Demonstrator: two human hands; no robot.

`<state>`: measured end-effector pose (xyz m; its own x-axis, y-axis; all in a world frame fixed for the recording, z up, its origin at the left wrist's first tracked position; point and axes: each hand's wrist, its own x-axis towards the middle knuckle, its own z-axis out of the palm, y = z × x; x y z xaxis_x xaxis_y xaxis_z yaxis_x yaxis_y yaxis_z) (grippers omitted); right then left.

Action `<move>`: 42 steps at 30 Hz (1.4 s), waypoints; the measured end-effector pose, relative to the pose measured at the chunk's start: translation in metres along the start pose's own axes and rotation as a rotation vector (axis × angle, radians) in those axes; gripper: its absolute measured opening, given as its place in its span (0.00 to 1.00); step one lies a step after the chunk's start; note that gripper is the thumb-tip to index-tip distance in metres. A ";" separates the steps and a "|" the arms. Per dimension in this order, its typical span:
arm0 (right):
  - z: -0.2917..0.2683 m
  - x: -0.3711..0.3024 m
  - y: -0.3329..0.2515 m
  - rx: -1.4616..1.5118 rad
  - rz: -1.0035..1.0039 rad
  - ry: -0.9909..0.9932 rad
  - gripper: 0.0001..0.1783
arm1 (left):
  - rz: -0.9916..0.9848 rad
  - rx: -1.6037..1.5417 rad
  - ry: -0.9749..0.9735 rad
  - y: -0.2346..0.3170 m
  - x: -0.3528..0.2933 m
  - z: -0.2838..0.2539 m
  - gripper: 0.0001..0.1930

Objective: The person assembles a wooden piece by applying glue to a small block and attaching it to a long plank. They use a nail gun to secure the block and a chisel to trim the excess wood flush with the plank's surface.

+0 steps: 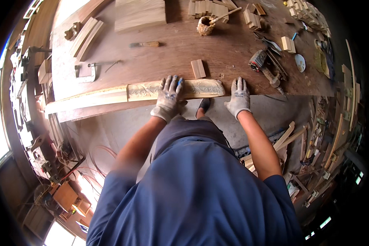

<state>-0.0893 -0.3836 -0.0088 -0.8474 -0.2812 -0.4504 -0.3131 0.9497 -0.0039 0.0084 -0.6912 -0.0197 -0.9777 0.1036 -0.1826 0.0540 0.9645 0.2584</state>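
A long carved wooden board (205, 87) lies along the near edge of the workbench, its right end rounded and its left part plain. My left hand (169, 98), in a pale work glove with a blue mark on a finger, rests across the carved part with its fingers stretched out. Just beyond the board's rounded end, my right hand (239, 97), gloved too, lies flat on the bench edge, fingers pointing away from me. It holds nothing. Between the hands and a little farther off is a small wooden block (198, 69).
On the workbench (151, 61) lie a brush (145, 44), a clamp (86, 74), curved wooden strips (87, 39) and a pot with a stick in it (205, 26). To the right is a grey-and-red power tool (258, 60). Stacked wood blocks (209, 9) stand at the back.
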 end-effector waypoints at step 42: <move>-0.013 0.004 0.009 0.338 0.090 0.056 0.47 | 0.121 -0.175 0.080 -0.048 0.070 -0.026 0.49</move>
<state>-0.1012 -0.3778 0.0008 -0.8903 -0.1927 -0.4126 -0.0845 0.9602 -0.2661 -0.0681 -0.7361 -0.0203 -0.9796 0.1900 -0.0658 0.1430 0.8885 0.4360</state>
